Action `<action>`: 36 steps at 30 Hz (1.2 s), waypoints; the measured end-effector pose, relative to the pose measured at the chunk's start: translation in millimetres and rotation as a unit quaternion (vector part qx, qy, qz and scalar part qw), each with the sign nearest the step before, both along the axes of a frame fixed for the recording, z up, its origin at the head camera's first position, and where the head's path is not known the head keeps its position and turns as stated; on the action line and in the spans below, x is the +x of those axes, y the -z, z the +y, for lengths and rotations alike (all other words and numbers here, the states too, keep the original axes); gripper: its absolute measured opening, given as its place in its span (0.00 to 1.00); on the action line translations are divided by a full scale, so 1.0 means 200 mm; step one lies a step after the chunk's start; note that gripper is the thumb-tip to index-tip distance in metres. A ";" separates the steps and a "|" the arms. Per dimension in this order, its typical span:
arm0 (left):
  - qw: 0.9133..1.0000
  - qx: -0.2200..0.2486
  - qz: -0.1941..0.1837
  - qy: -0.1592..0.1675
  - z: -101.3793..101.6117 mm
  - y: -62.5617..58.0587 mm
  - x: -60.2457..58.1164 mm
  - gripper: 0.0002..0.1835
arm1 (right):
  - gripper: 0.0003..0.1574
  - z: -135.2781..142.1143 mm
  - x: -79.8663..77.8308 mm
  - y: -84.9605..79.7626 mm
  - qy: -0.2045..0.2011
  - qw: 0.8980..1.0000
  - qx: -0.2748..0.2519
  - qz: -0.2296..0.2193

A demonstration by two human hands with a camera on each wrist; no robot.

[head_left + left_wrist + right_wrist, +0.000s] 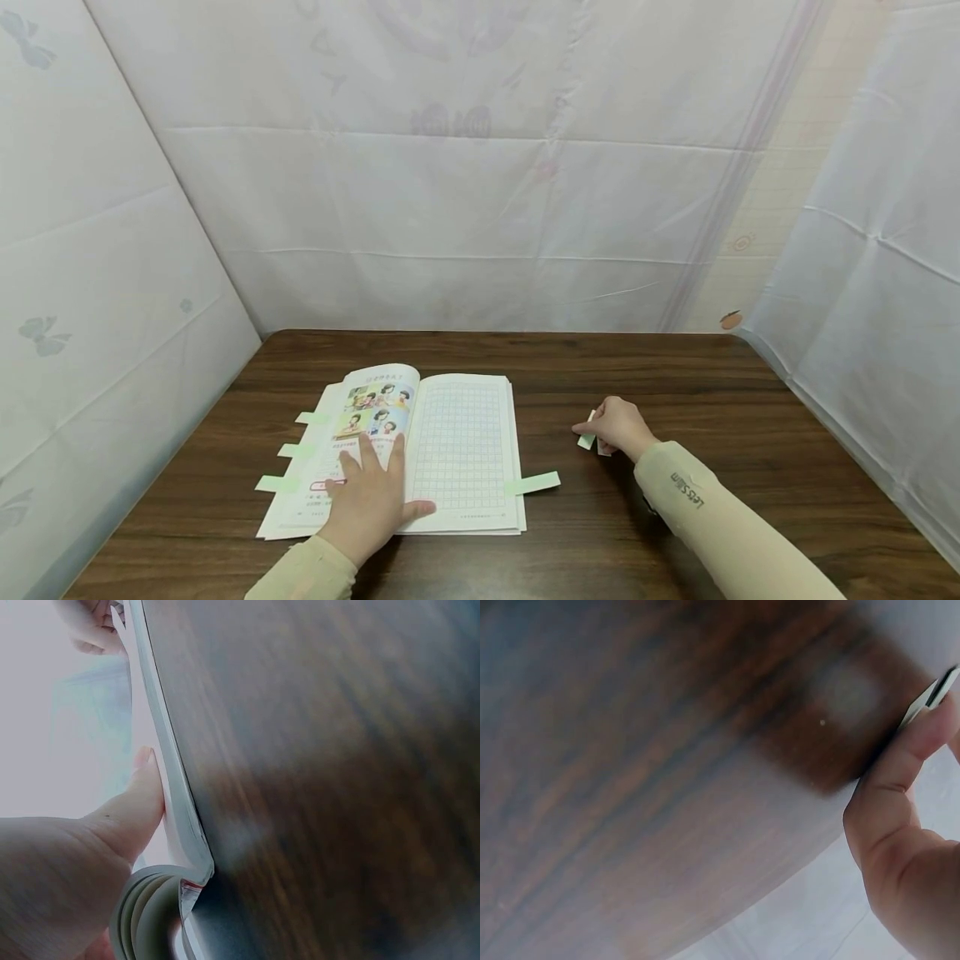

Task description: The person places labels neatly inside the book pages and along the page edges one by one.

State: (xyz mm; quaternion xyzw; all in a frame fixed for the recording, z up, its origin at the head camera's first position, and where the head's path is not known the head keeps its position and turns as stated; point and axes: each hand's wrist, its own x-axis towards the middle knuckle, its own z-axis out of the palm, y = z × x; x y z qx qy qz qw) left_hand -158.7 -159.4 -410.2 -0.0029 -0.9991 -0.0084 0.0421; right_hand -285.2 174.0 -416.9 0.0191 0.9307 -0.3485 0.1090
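An open workbook (pixel 465 450) lies on the table, with pictures on its left page and a blue writing grid on its right page. Spread across the lower left page is my left hand (pixel 367 500), its thumb reaching over the fold onto the right page. In the left wrist view, the thumb (pixel 135 802) lies along the book's near edge. To the right of the book, my right hand (pixel 621 427) pinches small pale sticky notes (pixel 587 440) close over the table. The right wrist view shows its thumb bent against their thin edge.
Several pale green sticky tabs (pixel 296 451) stick out from the book's left edge. A longer green tab (pixel 542 482) juts from the right page over the brown wooden table (pixel 600 367). White patterned cloth (pixel 480 208) hangs behind the table and at both sides.
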 end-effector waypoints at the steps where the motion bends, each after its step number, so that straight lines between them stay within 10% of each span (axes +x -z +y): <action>1: 1.000 0.003 -0.002 -0.001 0.00 0.00 0.00 0.56 | 0.29 0.00 0.00 0.00 0.000 1.000 0.003 0.001; 16: 1.000 0.014 -0.010 -0.004 0.00 -0.01 0.00 0.56 | 0.08 0.02 -0.01 0.02 0.009 0.999 -0.048 -0.020; 36: 1.000 0.009 -0.006 0.000 0.00 0.00 0.00 0.57 | 0.23 0.05 -0.01 0.03 0.020 0.997 -0.067 -0.026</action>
